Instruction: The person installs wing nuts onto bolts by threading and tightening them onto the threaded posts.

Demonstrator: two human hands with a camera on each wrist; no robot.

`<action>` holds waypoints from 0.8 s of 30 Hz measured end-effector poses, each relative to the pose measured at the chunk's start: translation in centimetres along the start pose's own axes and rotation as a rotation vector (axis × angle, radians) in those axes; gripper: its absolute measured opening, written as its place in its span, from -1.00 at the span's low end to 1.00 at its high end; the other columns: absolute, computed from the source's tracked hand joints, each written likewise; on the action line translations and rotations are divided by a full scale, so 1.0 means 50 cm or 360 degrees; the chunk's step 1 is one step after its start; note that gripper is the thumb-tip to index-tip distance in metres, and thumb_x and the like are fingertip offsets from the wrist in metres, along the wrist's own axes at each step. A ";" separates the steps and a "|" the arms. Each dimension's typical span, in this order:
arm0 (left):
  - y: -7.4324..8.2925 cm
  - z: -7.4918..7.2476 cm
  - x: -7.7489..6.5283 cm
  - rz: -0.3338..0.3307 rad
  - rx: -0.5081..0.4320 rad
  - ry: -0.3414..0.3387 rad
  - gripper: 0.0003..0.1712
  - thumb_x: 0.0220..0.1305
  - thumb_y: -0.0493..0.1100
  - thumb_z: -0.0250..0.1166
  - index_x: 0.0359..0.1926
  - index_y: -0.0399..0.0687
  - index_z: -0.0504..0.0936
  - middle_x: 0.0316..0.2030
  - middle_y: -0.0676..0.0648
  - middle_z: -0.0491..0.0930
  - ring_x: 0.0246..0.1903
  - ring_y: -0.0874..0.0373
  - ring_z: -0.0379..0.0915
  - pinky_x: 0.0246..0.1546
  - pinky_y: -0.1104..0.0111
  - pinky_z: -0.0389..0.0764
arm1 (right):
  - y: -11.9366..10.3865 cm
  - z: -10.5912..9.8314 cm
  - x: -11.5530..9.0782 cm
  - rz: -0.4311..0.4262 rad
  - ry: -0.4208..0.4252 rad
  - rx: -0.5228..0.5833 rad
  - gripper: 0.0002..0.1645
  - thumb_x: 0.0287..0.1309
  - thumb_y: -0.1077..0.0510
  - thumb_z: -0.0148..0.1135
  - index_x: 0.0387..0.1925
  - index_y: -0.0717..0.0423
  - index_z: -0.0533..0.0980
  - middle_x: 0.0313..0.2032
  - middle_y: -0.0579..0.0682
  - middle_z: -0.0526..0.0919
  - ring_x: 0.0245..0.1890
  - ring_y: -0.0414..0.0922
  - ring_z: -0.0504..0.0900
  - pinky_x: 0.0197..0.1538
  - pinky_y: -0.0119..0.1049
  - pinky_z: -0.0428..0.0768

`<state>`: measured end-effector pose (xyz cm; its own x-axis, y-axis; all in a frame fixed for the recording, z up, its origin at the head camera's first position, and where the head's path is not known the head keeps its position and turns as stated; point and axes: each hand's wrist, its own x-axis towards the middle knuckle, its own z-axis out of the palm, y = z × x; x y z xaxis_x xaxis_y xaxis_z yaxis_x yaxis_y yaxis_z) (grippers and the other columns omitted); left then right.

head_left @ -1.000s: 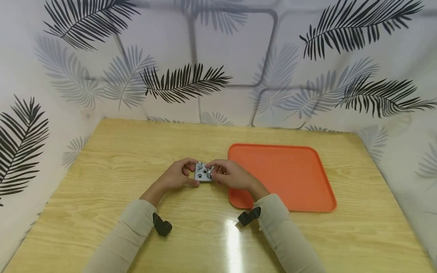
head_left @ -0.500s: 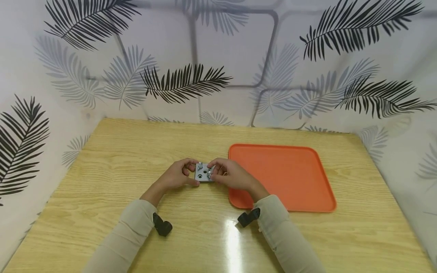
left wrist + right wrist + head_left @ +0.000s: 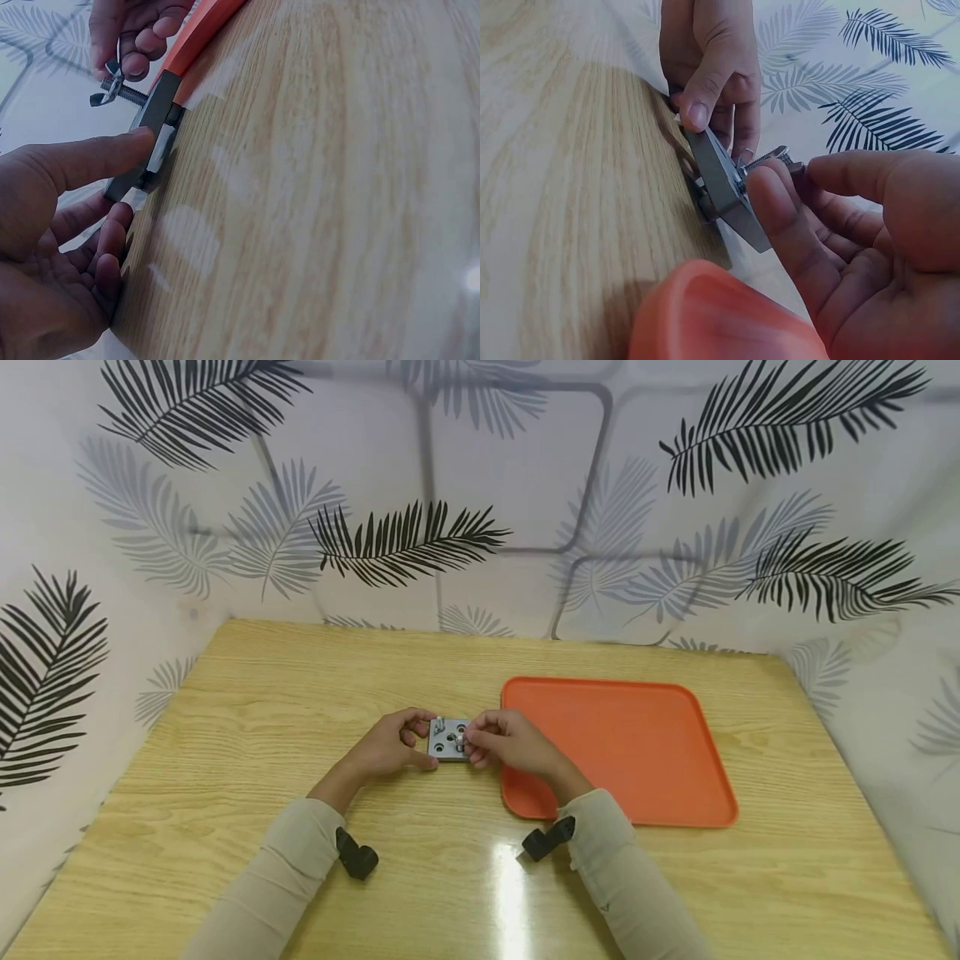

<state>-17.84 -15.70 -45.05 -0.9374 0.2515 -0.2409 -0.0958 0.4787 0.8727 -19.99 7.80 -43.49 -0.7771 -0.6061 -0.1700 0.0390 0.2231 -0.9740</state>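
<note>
A small grey metal plate (image 3: 442,755) with several round holes lies between my hands, a little raised off the table on bolt heads. My left hand (image 3: 386,744) grips its left edge, thumb along the near side and fingers at the far side. My right hand (image 3: 512,745) pinches a wing nut (image 3: 111,91) between thumb and index finger. That wing nut sits on a threaded bolt (image 3: 133,94) standing up from the plate's right part. A second bolt with a wing nut (image 3: 439,725) stands at the plate's far left corner. In the right wrist view, fingers partly hide the pinched wing nut.
An orange tray (image 3: 615,752) lies on the wooden table (image 3: 300,693) to the right, its left rim beneath my right hand and forearm. Behind the table hangs a leaf-patterned cloth (image 3: 510,485). Each wrist carries a black camera (image 3: 356,856).
My right hand's index finger has drawn in from the plate's far side, and its fingers now close together on the wing nut. The left hand and the plate stay in place.
</note>
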 end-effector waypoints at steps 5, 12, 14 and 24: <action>0.003 0.002 -0.001 0.0002 -0.0006 -0.0005 -0.26 0.07 -0.30 0.52 0.29 -0.16 0.46 -0.04 -0.12 0.47 -0.20 0.08 0.24 -0.15 0.30 0.34 | -0.004 -0.001 0.000 0.0017 0.0048 0.0010 -0.75 0.40 0.31 0.08 -0.01 0.44 0.47 -0.38 0.05 0.61 -0.45 -0.20 0.62 -0.32 -0.37 0.66; 0.006 0.001 -0.003 0.0003 -0.0010 -0.0011 -0.26 0.09 -0.28 0.51 0.30 -0.16 0.45 -0.03 -0.14 0.45 -0.19 0.07 0.22 -0.14 0.28 0.33 | -0.004 -0.010 0.005 -0.0030 -0.0074 -0.0148 -0.63 0.39 0.30 0.08 0.18 0.26 0.49 -0.39 0.00 0.57 -0.44 -0.18 0.55 -0.31 -0.33 0.58; 0.006 0.000 -0.002 0.0008 -0.0008 -0.0010 -0.26 0.09 -0.28 0.51 0.30 -0.17 0.45 -0.03 -0.14 0.45 -0.19 0.07 0.22 -0.14 0.28 0.33 | -0.003 -0.011 0.005 -0.0040 -0.0120 -0.0153 -0.61 0.40 0.30 0.07 0.21 0.26 0.48 -0.37 0.02 0.58 -0.43 -0.18 0.55 -0.30 -0.33 0.58; 0.003 -0.001 -0.001 -0.0007 0.0001 -0.0004 -0.27 0.08 -0.28 0.52 0.29 -0.16 0.46 -0.04 -0.13 0.45 -0.19 0.07 0.23 -0.14 0.29 0.33 | 0.003 -0.001 0.004 -0.0081 -0.0105 -0.0075 -0.63 0.34 0.35 0.12 0.14 0.41 0.43 -0.36 0.08 0.61 -0.44 -0.15 0.64 -0.27 -0.25 0.70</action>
<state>-17.82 -15.67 -44.88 -0.9362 0.2513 -0.2457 -0.0997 0.4805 0.8713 -20.18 7.73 -43.67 -0.7343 -0.6659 -0.1314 -0.0304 0.2257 -0.9737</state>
